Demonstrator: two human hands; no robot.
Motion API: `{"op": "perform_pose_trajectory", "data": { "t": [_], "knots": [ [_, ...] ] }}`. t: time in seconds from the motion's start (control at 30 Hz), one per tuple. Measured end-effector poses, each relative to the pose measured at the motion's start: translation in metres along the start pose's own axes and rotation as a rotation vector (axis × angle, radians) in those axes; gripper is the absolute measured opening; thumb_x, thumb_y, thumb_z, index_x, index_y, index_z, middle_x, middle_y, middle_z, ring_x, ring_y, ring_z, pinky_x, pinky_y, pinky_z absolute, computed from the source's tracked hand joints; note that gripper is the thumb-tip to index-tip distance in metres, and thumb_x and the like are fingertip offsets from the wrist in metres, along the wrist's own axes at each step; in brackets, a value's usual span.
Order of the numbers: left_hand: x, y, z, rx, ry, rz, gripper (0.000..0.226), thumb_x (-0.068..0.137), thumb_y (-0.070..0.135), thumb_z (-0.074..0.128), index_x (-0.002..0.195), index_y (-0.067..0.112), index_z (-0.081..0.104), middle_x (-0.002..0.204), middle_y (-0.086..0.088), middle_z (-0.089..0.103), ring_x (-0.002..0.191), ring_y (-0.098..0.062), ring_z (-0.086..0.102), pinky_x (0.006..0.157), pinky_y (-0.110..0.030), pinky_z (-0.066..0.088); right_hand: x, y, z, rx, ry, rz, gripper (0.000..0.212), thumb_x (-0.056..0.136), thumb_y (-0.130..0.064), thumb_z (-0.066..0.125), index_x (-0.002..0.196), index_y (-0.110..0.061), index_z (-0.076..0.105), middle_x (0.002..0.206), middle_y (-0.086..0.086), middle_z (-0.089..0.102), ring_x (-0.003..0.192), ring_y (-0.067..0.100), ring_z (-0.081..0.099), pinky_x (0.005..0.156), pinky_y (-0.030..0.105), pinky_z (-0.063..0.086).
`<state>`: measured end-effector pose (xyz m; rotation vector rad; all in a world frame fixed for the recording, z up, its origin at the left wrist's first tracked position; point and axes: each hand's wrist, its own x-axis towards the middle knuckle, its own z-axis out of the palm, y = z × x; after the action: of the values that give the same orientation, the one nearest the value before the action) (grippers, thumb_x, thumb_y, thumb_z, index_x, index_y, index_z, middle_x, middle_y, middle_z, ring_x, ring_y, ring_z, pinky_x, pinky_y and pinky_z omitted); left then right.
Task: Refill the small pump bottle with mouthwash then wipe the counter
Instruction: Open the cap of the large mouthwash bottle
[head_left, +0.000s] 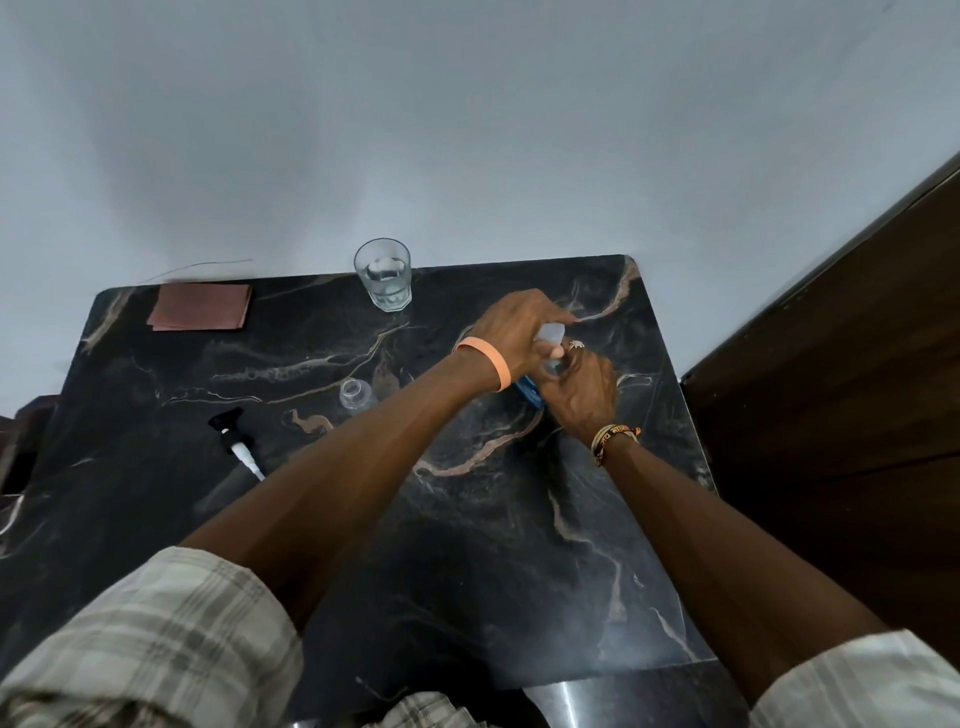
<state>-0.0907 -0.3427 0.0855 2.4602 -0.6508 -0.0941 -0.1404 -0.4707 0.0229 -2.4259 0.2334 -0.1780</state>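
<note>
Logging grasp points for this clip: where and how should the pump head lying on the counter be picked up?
Grip the pump head around its black collar, fingers coming from above and closing across its width. It lies flat on the counter, black nozzle pointing away and white stem toward the person, so the collar is the thickest part. The thin stem probably offers a poorer hold.

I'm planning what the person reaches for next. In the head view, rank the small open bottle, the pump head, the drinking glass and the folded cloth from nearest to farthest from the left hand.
1. Drinking glass, just behind the left hand.
2. Small open bottle, left and nearer the person; close to the glass's distance.
3. Pump head, lying farther left.
4. Folded cloth, far-left corner.
</note>
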Motion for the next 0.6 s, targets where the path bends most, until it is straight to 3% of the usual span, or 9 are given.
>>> {"op": "perform_pose_trajectory", "data": {
  "t": [0.07, 0.13, 0.2, 0.3, 0.37, 0.43, 0.53, 0.6],
  "knots": [
    [0.0001, -0.0019, -0.0021, 0.008, -0.008, 0.006, 0.061, 0.069, 0.036, 0.08, 0.125, 0.023, 0.059, 0.121, -0.002, 0.057, 0.112, -0.022, 0.051, 0.094, -0.034, 0.044, 0.0005, 0.0005, -0.001, -0.002, -0.01, -0.018, 0.043, 0.079, -0.054, 0.061, 0.099, -0.016, 0.067, 0.087, 0.004, 0.072, 0.077, 0.022, 0.067, 0.069, 0.036, 0.057],
    [-0.0006, -0.0044, -0.0031, -0.102, -0.043, 0.016, 0.07, 0.066, 0.03, 0.081, 0.13, 0.023, 0.055, 0.135, -0.001, 0.052, 0.123, -0.021, 0.047, 0.102, -0.034, 0.039, 0.0024, 0.0006, -0.0016, 0.013, -0.011, -0.027, 0.046, 0.077, -0.055, 0.059, 0.102, -0.017, 0.067, 0.09, 0.004, 0.072, 0.078, 0.022, 0.067, 0.072, 0.037, 0.057],
    [-0.0008, -0.0049, -0.0023, -0.194, -0.04, -0.008, 0.059, 0.069, 0.019, 0.08, 0.124, 0.021, 0.061, 0.129, -0.003, 0.06, 0.118, -0.021, 0.056, 0.098, -0.034, 0.047, 0.0032, 0.0004, -0.0001, 0.02, -0.011, -0.011, 0.042, 0.078, -0.057, 0.063, 0.098, -0.02, 0.066, 0.084, 0.0, 0.071, 0.073, 0.017, 0.066, 0.067, 0.034, 0.057],
    [0.0018, -0.0051, -0.001, -0.089, -0.012, -0.035, 0.048, 0.071, 0.027, 0.081, 0.116, 0.021, 0.066, 0.113, -0.003, 0.065, 0.104, -0.022, 0.06, 0.088, -0.032, 0.051, 0.0016, 0.0018, 0.002, 0.016, -0.014, -0.003, 0.04, 0.081, -0.053, 0.067, 0.102, -0.019, 0.066, 0.086, 0.001, 0.072, 0.074, 0.018, 0.067, 0.068, 0.034, 0.058],
    [0.0014, -0.0043, -0.0026, -0.048, -0.029, -0.003, 0.058, 0.068, 0.032, 0.081, 0.121, 0.021, 0.061, 0.119, -0.002, 0.06, 0.109, -0.022, 0.055, 0.093, -0.031, 0.045, 0.0013, 0.002, -0.0001, 0.026, -0.012, -0.02, 0.046, 0.079, -0.055, 0.063, 0.105, -0.017, 0.067, 0.09, 0.003, 0.073, 0.079, 0.02, 0.068, 0.072, 0.037, 0.058],
    [-0.0014, -0.0046, -0.0031, -0.093, -0.061, 0.023, 0.065, 0.067, 0.024, 0.08, 0.128, 0.021, 0.056, 0.13, -0.002, 0.056, 0.12, -0.021, 0.05, 0.101, -0.032, 0.039, 0.0026, 0.002, -0.0008, 0.019, -0.013, -0.03, 0.053, 0.074, -0.061, 0.055, 0.101, -0.017, 0.068, 0.088, 0.003, 0.073, 0.078, 0.021, 0.067, 0.072, 0.038, 0.057],
    [-0.002, -0.0058, -0.0005, -0.09, -0.031, 0.017, 0.049, 0.075, 0.016, 0.075, 0.122, 0.018, 0.062, 0.12, -0.006, 0.063, 0.111, -0.024, 0.058, 0.096, -0.034, 0.047, 0.0024, 0.0018, 0.0007, 0.019, -0.019, 0.005, 0.052, 0.075, -0.065, 0.058, 0.094, -0.018, 0.068, 0.081, 0.002, 0.072, 0.07, 0.018, 0.066, 0.067, 0.039, 0.058],
    [-0.001, -0.0061, -0.0006, -0.035, -0.017, -0.003, 0.052, 0.074, 0.023, 0.077, 0.124, 0.018, 0.061, 0.121, -0.006, 0.061, 0.111, -0.025, 0.057, 0.095, -0.034, 0.046, 0.0019, 0.0012, 0.0005, 0.025, -0.026, -0.002, 0.05, 0.076, -0.061, 0.061, 0.1, -0.017, 0.068, 0.085, 0.002, 0.073, 0.073, 0.018, 0.067, 0.069, 0.039, 0.058]
  ]
}}
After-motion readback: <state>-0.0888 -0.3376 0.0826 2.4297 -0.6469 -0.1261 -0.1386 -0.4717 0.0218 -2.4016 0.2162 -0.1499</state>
